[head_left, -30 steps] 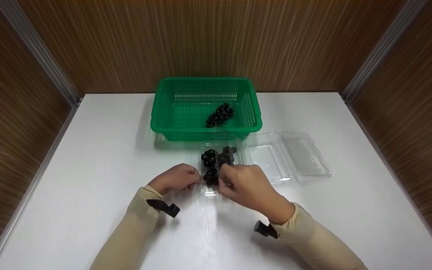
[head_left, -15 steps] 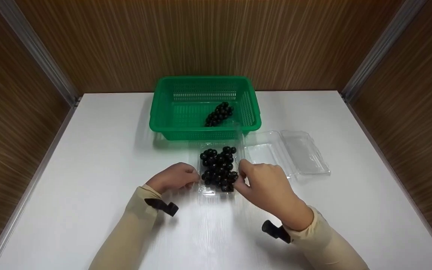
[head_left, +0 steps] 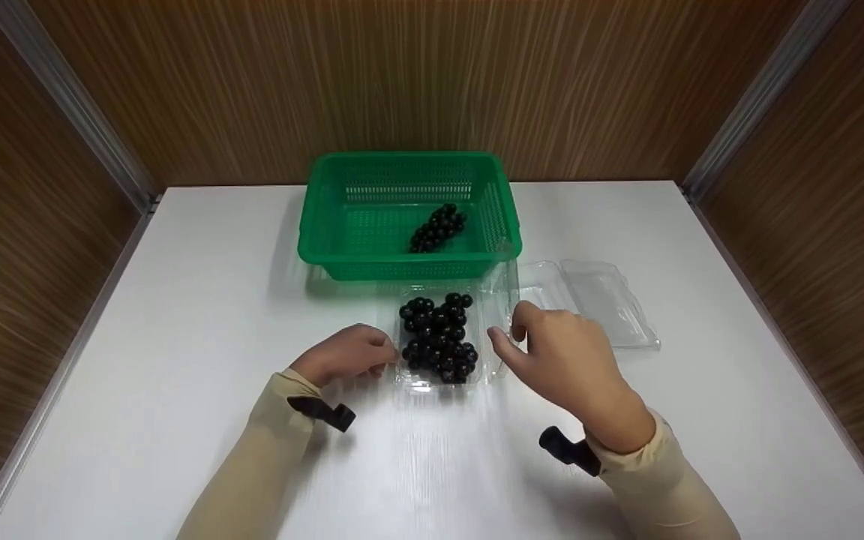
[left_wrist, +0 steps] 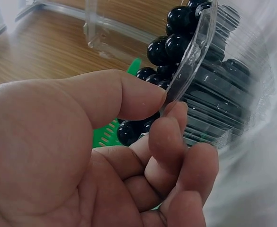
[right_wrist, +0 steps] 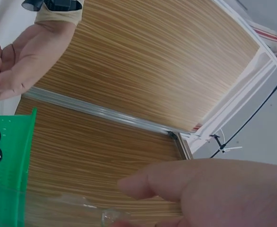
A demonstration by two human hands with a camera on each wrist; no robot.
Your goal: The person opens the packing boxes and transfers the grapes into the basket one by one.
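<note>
A clear plastic clamshell box [head_left: 421, 384] stands in front of the green basket, its transparent lid [head_left: 505, 289] swung up along the right side. Black grapes [head_left: 439, 337] lie in bunches inside the box. My left hand [head_left: 348, 354] pinches the box's left rim between thumb and fingers, seen closely in the left wrist view. To the right of the box is my right hand [head_left: 571, 364], its thumb held apart from the bent index finger. In the right wrist view its fingertips are by the lid's edge, partly cut off; contact is unclear.
Behind the box a green basket [head_left: 409, 268] holds another bunch of black grapes [head_left: 438, 228]. A second clear clamshell box [head_left: 612, 304] lies spread out at the right, partly behind my right hand. Wood-grain panels [head_left: 417, 82] enclose the white table [head_left: 199, 300].
My right hand has moved right, away from the grapes. The clear lid has swung from over the grapes to upright at the right. My left hand has stayed at the rim.
</note>
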